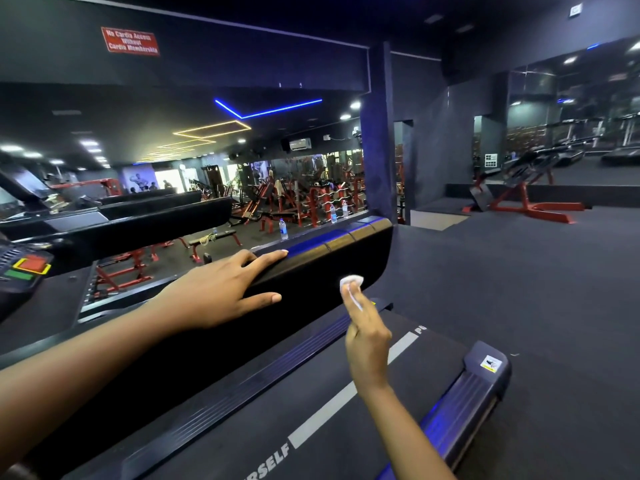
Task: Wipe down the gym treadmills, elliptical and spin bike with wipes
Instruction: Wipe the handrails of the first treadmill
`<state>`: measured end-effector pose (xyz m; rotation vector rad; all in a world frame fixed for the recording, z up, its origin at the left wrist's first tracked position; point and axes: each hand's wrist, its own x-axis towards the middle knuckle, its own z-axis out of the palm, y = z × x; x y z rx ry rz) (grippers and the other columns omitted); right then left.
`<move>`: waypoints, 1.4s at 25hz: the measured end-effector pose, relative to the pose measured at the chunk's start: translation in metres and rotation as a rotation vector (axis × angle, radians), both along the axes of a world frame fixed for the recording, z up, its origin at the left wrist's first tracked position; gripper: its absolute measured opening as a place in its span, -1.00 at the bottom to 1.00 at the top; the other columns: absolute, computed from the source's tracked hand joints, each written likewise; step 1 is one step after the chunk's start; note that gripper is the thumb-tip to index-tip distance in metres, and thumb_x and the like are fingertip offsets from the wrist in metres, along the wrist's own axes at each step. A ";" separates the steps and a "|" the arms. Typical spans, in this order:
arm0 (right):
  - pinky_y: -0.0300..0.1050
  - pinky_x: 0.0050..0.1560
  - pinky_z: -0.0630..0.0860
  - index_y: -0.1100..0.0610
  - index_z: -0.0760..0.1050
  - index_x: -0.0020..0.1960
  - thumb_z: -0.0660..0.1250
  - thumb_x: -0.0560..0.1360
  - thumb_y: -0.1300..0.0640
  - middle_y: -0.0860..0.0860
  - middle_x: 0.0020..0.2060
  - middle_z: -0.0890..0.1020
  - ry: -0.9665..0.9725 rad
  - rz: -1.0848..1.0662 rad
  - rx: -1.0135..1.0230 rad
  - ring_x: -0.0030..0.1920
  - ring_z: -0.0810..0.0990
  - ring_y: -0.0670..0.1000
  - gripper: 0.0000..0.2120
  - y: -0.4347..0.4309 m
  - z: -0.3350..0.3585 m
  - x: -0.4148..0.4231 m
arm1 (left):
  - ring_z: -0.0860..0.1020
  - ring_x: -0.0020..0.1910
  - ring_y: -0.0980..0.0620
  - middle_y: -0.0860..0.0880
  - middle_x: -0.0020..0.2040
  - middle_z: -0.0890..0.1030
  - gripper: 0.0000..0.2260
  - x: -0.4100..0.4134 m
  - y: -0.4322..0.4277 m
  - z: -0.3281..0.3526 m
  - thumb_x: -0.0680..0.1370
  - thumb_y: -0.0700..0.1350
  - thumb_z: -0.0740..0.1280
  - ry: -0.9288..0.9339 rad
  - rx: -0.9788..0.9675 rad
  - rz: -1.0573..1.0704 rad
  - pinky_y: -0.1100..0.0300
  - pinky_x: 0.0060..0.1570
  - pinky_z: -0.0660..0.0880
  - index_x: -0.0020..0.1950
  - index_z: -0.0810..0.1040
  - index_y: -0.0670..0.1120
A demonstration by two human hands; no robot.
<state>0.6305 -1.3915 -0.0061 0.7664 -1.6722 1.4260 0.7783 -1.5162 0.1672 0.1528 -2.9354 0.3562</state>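
Observation:
I am on a treadmill whose black side handrail (322,268) runs away from me toward the middle of the view. My left hand (221,292) rests flat on the rail's top edge, fingers straight and thumb down its side. My right hand (367,337) pinches a small white wipe (351,282) in its fingertips and holds it against the rail's lower side face. The grey treadmill belt (346,403) with white lettering lies below my right arm. The treadmill's console (24,268), with a red and a green button, shows at the left edge.
More treadmills (138,206) stand in a row to the left. Water bottles (283,229) stand on a ledge beyond the rail. Red weight benches (530,199) and racks fill the gym floor beyond. Dark rubber flooring (536,289) stretches to the right.

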 end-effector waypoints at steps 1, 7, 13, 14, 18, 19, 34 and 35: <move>-0.35 0.22 0.38 0.25 0.55 0.20 0.03 0.41 0.34 0.09 0.15 0.59 0.021 0.018 0.020 0.18 0.50 -0.07 -0.54 0.003 -0.006 0.008 | 0.42 0.28 0.01 0.04 0.40 0.25 -0.31 0.000 0.002 0.000 0.42 0.43 -0.11 -0.005 -0.004 0.019 0.12 0.15 0.42 0.49 -0.23 0.28; -0.29 0.31 0.31 0.28 0.44 0.29 0.10 0.49 0.44 0.12 0.26 0.49 -0.298 0.148 -0.090 0.28 0.45 0.00 -0.60 0.027 0.027 -0.035 | 0.46 0.24 -0.03 0.01 0.42 0.24 -0.33 0.001 0.004 0.002 0.44 0.37 -0.06 -0.035 -0.010 0.048 0.08 0.12 0.47 0.50 -0.22 0.26; -0.54 0.23 0.22 0.30 0.42 0.30 0.10 0.51 0.41 0.15 0.25 0.50 -0.410 0.164 -0.167 0.28 0.45 0.03 -0.62 -0.005 0.020 0.010 | 0.44 0.28 -0.07 0.00 0.43 0.24 -0.35 0.000 0.005 0.002 0.47 0.35 -0.04 -0.028 -0.028 0.058 0.06 0.14 0.43 0.50 -0.22 0.27; -0.47 0.25 0.27 0.31 0.47 0.26 0.10 0.50 0.35 0.15 0.20 0.55 -0.357 0.120 -0.218 0.23 0.48 -0.02 -0.63 -0.013 0.017 0.025 | 0.44 0.28 -0.07 -0.01 0.42 0.25 -0.34 0.000 0.005 0.002 0.46 0.36 -0.05 -0.032 -0.028 0.062 0.05 0.15 0.42 0.50 -0.22 0.27; -0.38 0.25 0.35 0.26 0.55 0.18 0.07 0.45 0.27 0.10 0.14 0.60 -0.110 0.107 -0.138 0.21 0.47 -0.09 -0.60 -0.021 0.006 0.071 | 0.42 0.29 -0.09 -0.03 0.43 0.26 -0.31 0.000 0.005 0.002 0.42 0.38 -0.06 -0.043 -0.030 0.066 0.02 0.19 0.43 0.50 -0.21 0.27; -0.36 0.25 0.37 0.25 0.55 0.18 0.09 0.46 0.29 0.09 0.13 0.60 -0.066 0.129 -0.125 0.20 0.49 -0.10 -0.62 -0.014 0.008 0.072 | 0.42 0.29 -0.09 -0.03 0.43 0.26 -0.33 0.001 0.005 0.002 0.45 0.37 -0.04 -0.042 -0.033 0.067 0.03 0.18 0.43 0.50 -0.21 0.26; -0.36 0.04 0.39 0.22 0.57 0.18 0.13 0.45 0.31 0.11 -0.07 0.62 0.007 0.021 -0.102 -0.06 0.52 -0.02 -0.63 -0.026 0.043 0.056 | 0.45 0.26 -0.08 -0.01 0.43 0.24 -0.35 0.000 0.004 0.003 0.50 0.34 0.02 -0.021 -0.013 0.064 0.04 0.13 0.44 0.50 -0.20 0.26; -0.38 0.07 0.38 0.22 0.58 0.16 0.13 0.44 0.30 0.10 -0.05 0.62 0.061 0.033 -0.059 -0.05 0.51 -0.04 -0.63 -0.024 0.036 0.061 | 0.45 0.26 -0.08 -0.01 0.43 0.24 -0.35 0.000 0.005 0.002 0.49 0.34 0.02 -0.019 -0.014 0.062 0.04 0.13 0.44 0.50 -0.20 0.26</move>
